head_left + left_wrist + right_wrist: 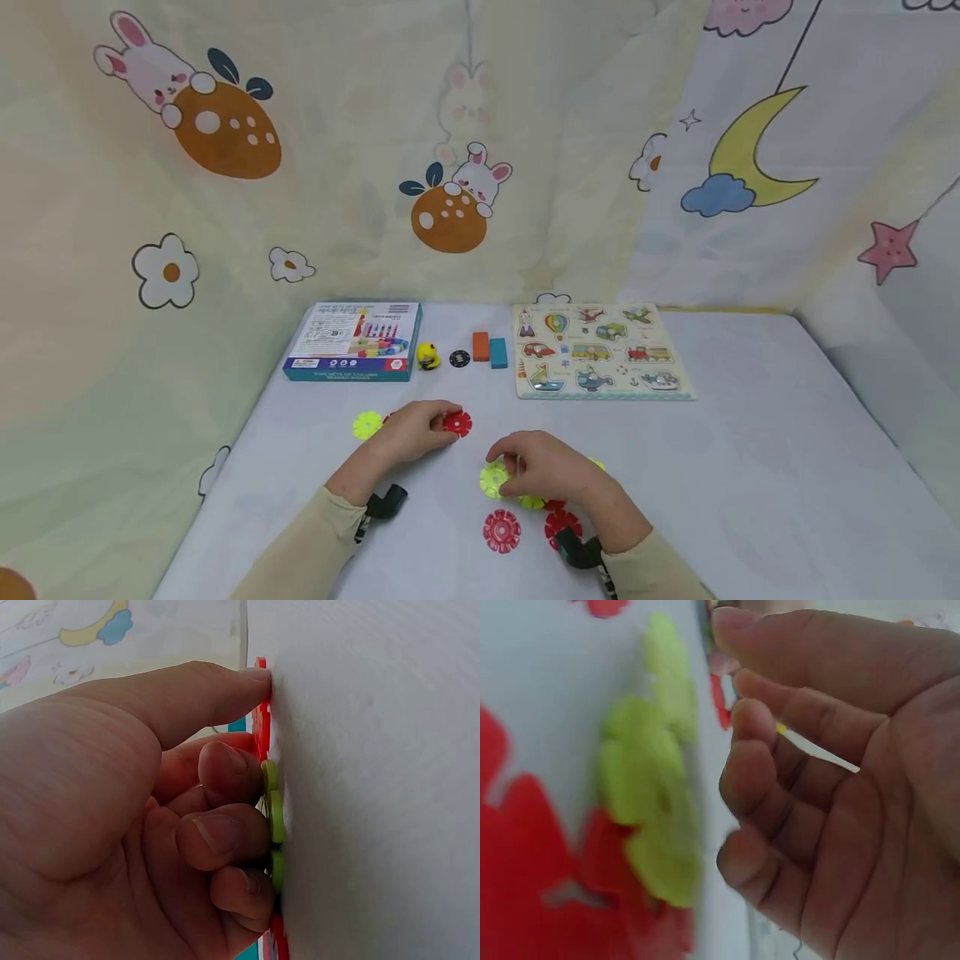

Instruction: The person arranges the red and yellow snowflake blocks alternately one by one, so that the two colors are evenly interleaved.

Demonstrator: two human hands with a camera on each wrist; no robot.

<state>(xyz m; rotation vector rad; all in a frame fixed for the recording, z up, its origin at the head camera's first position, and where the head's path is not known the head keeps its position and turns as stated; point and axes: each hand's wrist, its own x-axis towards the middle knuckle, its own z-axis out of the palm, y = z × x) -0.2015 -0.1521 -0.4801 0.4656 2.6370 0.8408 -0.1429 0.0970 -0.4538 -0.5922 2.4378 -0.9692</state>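
With thumb and index finger my left hand (411,432) pinches a red snowflake disc (457,423) flat on the white table. A yellow-green snowflake disc (367,425) lies by the left hand's outer side, with a red one partly hidden under the hand. My right hand (551,467) hovers over a yellow-green snowflake disc (494,480), fingers loosely bent. In the right wrist view, its fingertips (750,769) stand apart from the yellow-green discs (649,765) and hold nothing. Below that hand lie a red disc (502,531) and another red disc (562,527); further discs are partly covered by it.
At the back left lies a boxed toy set (352,342). Beside it are a yellow figure (427,356), a black round chip (459,359), an orange block (481,347) and a blue block (498,353). A vehicle puzzle board (603,352) lies back right, before a printed cloth backdrop.
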